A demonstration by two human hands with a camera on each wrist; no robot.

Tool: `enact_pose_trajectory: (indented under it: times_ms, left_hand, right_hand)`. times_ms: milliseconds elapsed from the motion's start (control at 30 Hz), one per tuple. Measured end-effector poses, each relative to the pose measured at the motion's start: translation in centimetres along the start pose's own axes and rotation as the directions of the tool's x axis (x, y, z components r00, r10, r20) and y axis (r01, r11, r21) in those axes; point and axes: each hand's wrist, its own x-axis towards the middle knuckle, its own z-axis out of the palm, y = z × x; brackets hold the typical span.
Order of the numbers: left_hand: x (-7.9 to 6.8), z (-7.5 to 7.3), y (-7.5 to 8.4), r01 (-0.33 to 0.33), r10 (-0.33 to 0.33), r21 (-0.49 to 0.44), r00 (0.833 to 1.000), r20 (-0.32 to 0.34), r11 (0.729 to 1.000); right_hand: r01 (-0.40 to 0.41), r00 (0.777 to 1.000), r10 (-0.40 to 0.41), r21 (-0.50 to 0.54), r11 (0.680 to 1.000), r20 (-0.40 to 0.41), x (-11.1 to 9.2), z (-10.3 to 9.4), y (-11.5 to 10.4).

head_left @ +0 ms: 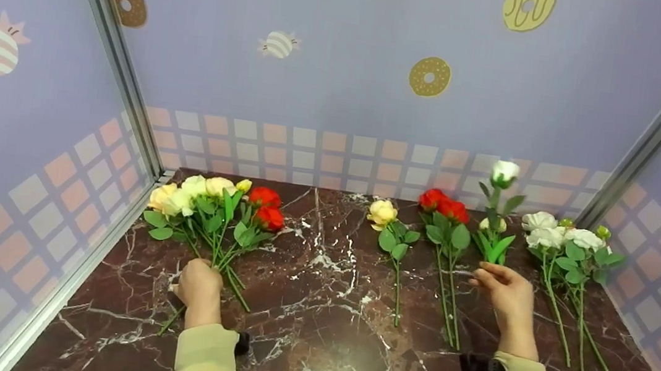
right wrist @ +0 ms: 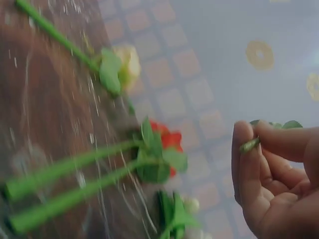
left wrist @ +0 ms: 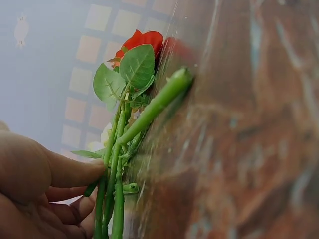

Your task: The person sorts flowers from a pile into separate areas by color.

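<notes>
On the left, my left hand [head_left: 199,286] grips several green stems [left wrist: 112,199] low down, thumb and fingers closing round them in the left wrist view. Their heads fan out beyond it: cream and peach roses [head_left: 194,187] and red roses [head_left: 266,206]. A cut stem end [left wrist: 182,77] juts toward the left wrist camera. Over on the right, my right hand [head_left: 508,296] pinches one white rose [head_left: 504,173] that stands upright above the table. Its stem end [right wrist: 250,145] pokes out between thumb and fingers. Behind that rose lies a pale bud with broad green leaves [head_left: 494,249].
Right of centre lie a yellow rose [head_left: 383,212] and two red roses [head_left: 453,209], stems toward me. White roses [head_left: 545,237] lie at the far right. Patterned purple walls [head_left: 341,87] enclose the dark marbled table [head_left: 313,333] at the back and sides.
</notes>
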Motion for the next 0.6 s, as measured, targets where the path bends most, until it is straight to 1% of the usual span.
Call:
enact_pose_trajectory:
  times_ms: [67, 167, 267, 367, 433, 500, 600]
  left_hand:
    - [0.0, -0.1, -0.1, -0.001, 0.000, -0.028, 1.000, -0.007, 1.000]
    - [0.0, -0.3, -0.2, -0.002, 0.002, -0.105, 1.000, 0.003, 0.994]
    - [0.0, -0.5, -0.3, -0.002, 0.008, -0.179, 0.999, 0.034, 0.984]
    - [0.0, -0.7, -0.3, 0.001, 0.012, -0.194, 0.998, 0.065, 0.981]
    - [0.0, -0.9, -0.2, 0.010, 0.006, -0.186, 0.996, 0.086, 0.982]
    - [-0.1, -1.0, -0.1, 0.025, -0.007, -0.175, 0.994, 0.105, 0.984]
    - [-0.1, -1.1, 0.0, 0.039, -0.012, -0.197, 0.990, 0.139, 0.980]
  right_hand:
    - [-0.017, 0.998, 0.015, -0.035, 0.999, -0.056, 0.2, -1.0, 0.4]
    - [-0.048, 0.989, 0.025, -0.159, 0.986, -0.145, 0.4, -2.6, 1.2]
    - [-0.094, 0.974, 0.022, -0.310, 0.946, -0.226, 0.5, -4.4, 2.0]
    - [-0.134, 0.951, 0.003, -0.402, 0.906, -0.309, 0.4, -6.1, 2.7]
    - [-0.162, 0.932, -0.004, -0.428, 0.889, -0.362, 0.1, -7.1, 3.1]
    - [-0.196, 0.918, 0.014, -0.422, 0.885, -0.397, -0.1, -8.0, 3.4]
    - [-0.243, 0.900, 0.047, -0.411, 0.879, -0.432, -0.5, -9.3, 3.8]
